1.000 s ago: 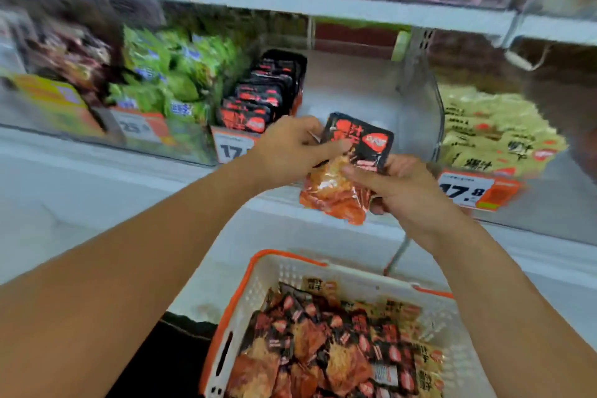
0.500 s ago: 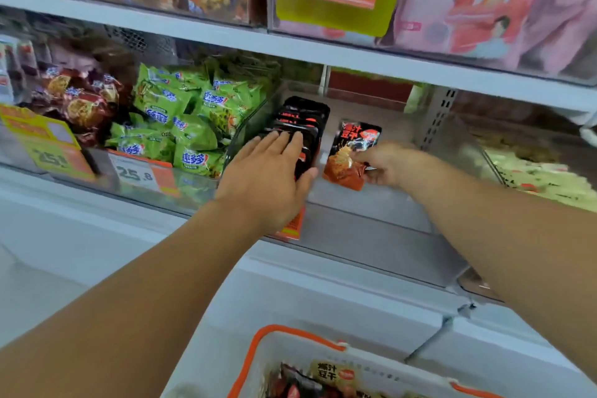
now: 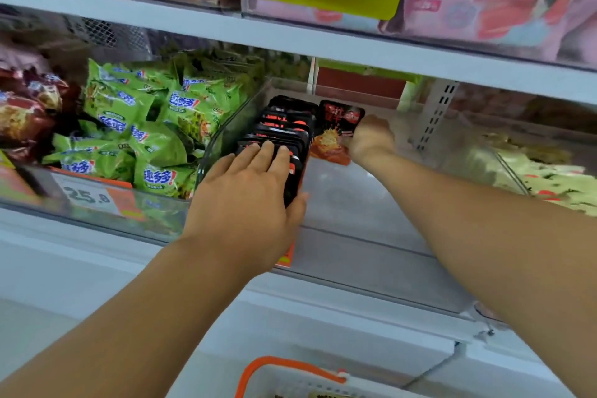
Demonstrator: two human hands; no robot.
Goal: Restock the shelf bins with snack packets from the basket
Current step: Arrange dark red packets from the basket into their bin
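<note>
The right hand reaches deep into the clear shelf bin, its fingers curled round the right edge of a black and orange snack packet; the packet stands upright, just to the right of the row of black packets and touching or nearly touching it, with its black top toward the back of the bin and its orange lower end near the bin floor. Most of the packet shows to the left of the hand, so the gripping fingers themselves are largely hidden behind the knuckles. The left hand lies flat, fingers straight and together, resting on top of the front packets of that row, the thumb down along the row's right side. In the next bin to the left lie heaped green packets, with a price tag on the front. At the bottom edge, the orange rim of the basket shows, well below the shelf.
</note>
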